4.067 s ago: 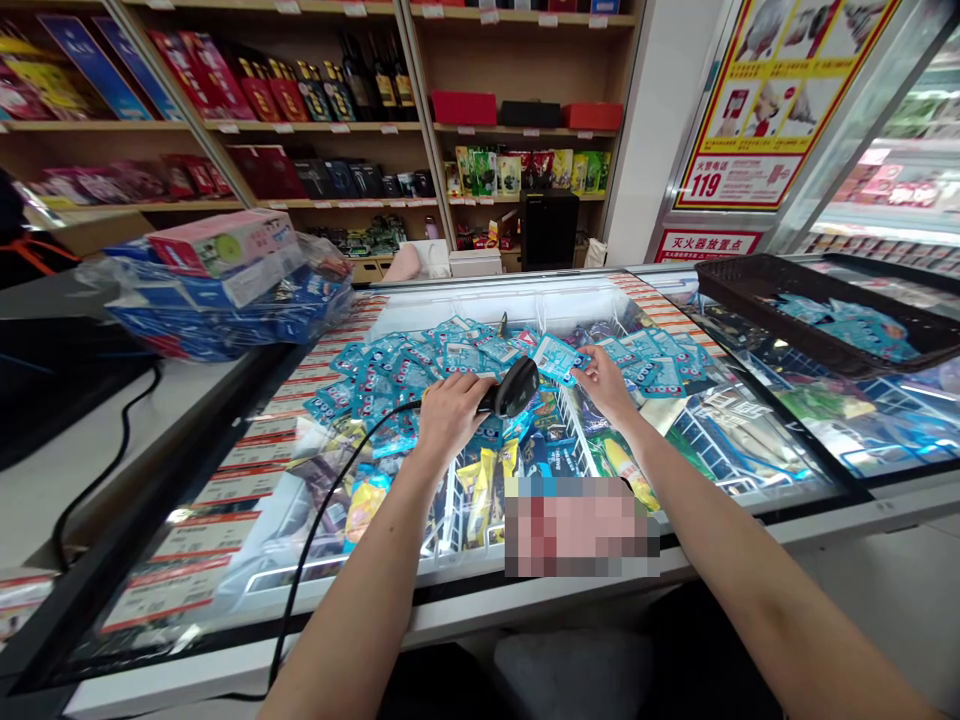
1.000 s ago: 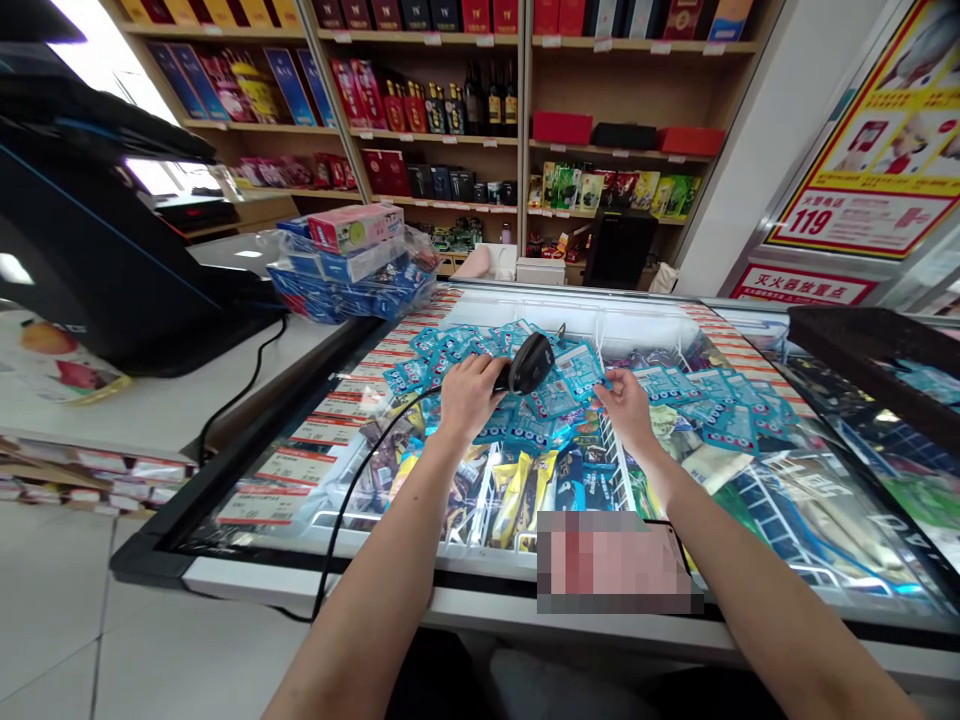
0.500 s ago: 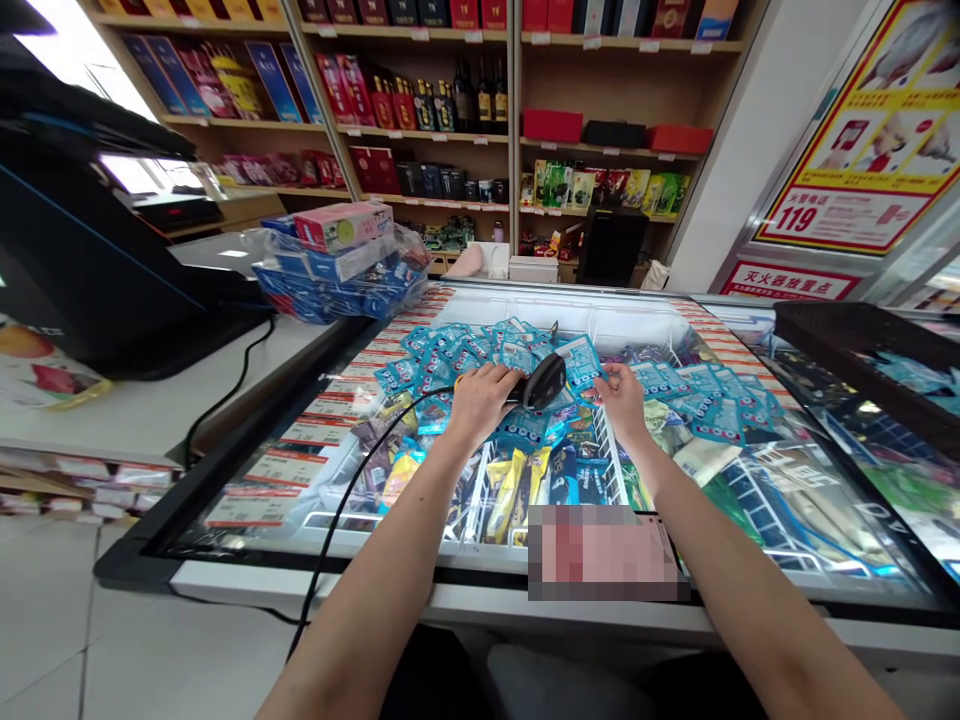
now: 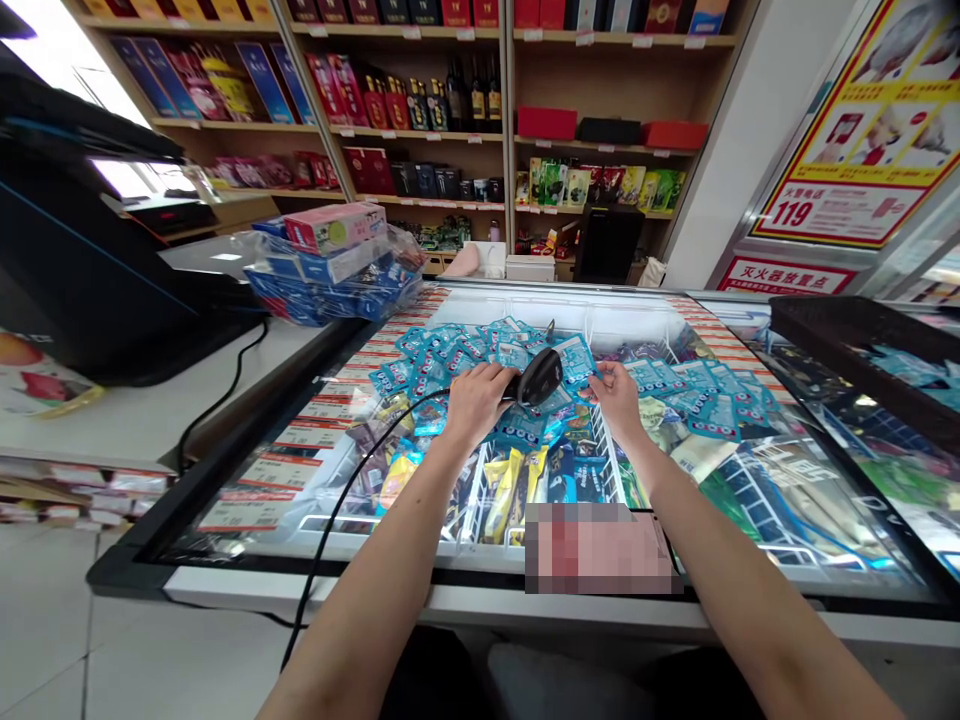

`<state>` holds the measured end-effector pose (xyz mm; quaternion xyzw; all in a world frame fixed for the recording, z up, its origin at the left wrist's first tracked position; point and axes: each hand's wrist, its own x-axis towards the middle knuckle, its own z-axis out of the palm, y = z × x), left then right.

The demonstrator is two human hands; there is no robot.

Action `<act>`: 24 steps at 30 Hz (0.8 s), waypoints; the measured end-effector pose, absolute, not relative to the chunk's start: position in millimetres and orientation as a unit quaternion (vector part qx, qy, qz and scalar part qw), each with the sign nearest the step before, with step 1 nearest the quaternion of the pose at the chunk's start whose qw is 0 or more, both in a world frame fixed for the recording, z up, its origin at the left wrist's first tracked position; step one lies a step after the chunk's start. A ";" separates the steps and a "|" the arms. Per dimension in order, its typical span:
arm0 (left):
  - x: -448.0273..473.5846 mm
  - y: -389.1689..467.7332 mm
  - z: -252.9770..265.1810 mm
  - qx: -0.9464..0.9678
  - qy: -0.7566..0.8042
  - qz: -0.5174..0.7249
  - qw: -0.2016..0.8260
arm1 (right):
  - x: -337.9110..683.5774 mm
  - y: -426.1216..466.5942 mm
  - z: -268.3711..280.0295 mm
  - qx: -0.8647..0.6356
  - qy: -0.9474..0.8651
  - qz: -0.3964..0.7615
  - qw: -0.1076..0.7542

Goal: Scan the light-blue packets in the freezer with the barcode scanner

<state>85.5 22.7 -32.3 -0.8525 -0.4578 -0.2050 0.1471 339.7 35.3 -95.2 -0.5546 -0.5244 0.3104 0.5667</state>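
Note:
My left hand [image 4: 480,402] is wrapped round the handle of a black barcode scanner [image 4: 541,376], whose head points right. Its black cable runs down past my left forearm. In my right hand [image 4: 615,390], fingertips pinch the lower right corner of a blue packet [image 4: 574,358], just beside the scanner head. Many similar blue packets [image 4: 427,362] lie spread on the glass freezer top [image 4: 300,520] to the left and under the scanner. Another overlapping row of blue packets [image 4: 701,390] fans out on the right of my right hand.
Under the glass, white wire baskets hold wrapped goods. A plastic-wrapped stack of boxes [image 4: 337,262] sits at the back left, near a black checkout terminal [image 4: 82,240]. A dark tray [image 4: 862,365] stands at the right. A blurred pink item [image 4: 604,550] lies at the front edge.
The whole view has shifted slightly. Both hands keep their grips on the scanner and the blue packet, and the packets' layout looks the same.

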 end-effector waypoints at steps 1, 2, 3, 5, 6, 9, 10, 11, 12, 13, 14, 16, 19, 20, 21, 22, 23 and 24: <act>85.5 22.6 -32.1 -0.853 -0.458 -0.205 0.146 | 339.7 35.5 -95.4 -0.557 -0.525 0.311 0.564; 85.5 22.6 -32.0 -0.853 -0.458 -0.205 0.146 | 339.7 35.6 -95.5 -0.558 -0.524 0.312 0.562; 85.4 22.5 -31.8 -0.853 -0.457 -0.205 0.145 | 339.6 35.6 -95.5 -0.558 -0.523 0.313 0.563; 85.1 22.6 -31.6 -0.853 -0.458 -0.203 0.146 | 339.3 35.5 -95.3 -0.555 -0.520 0.316 0.567; 85.0 22.6 -31.6 -0.854 -0.458 -0.201 0.146 | 339.1 35.4 -95.1 -0.554 -0.518 0.317 0.570; 84.7 22.6 -32.0 -0.855 -0.456 -0.196 0.150 | 339.0 35.2 -94.4 -0.551 -0.512 0.316 0.578; 84.7 22.6 -32.2 -0.856 -0.455 -0.195 0.152 | 339.1 35.2 -94.2 -0.551 -0.512 0.315 0.578; 84.7 22.6 -32.3 -0.856 -0.454 -0.195 0.153 | 339.2 35.2 -94.1 -0.552 -0.512 0.314 0.578; 84.5 22.6 -32.4 -0.856 -0.453 -0.195 0.154 | 339.3 35.1 -94.0 -0.554 -0.512 0.312 0.578; 84.4 22.8 -32.4 -0.856 -0.454 -0.196 0.154 | 339.6 34.9 -94.0 -0.557 -0.511 0.308 0.578; 84.1 23.0 -32.3 -0.855 -0.455 -0.196 0.155 | 339.9 34.5 -93.9 -0.561 -0.509 0.303 0.578; 83.3 23.6 -32.1 -0.853 -0.457 -0.196 0.157 | 341.2 33.1 -93.6 -0.572 -0.505 0.288 0.578; 81.9 25.0 -32.2 -0.852 -0.458 -0.197 0.161 | 346.5 28.7 -91.0 -0.605 -0.518 0.240 0.555; 81.5 25.4 -32.3 -0.852 -0.457 -0.198 0.162 | 349.6 26.9 -89.4 -0.620 -0.530 0.208 0.540; 81.2 25.8 -32.6 -0.852 -0.456 -0.199 0.164 | 353.4 24.9 -87.5 -0.636 -0.544 0.168 0.521; 81.1 26.1 -32.9 -0.852 -0.455 -0.200 0.165 | 357.7 22.9 -85.4 -0.652 -0.556 0.122 0.501; 81.0 26.3 -33.2 -0.852 -0.454 -0.201 0.166 | 362.4 21.1 -83.3 -0.667 -0.563 0.078 0.481; 81.0 26.4 -33.5 -0.852 -0.454 -0.201 0.168 | 367.2 19.4 -81.2 -0.682 -0.566 0.042 0.461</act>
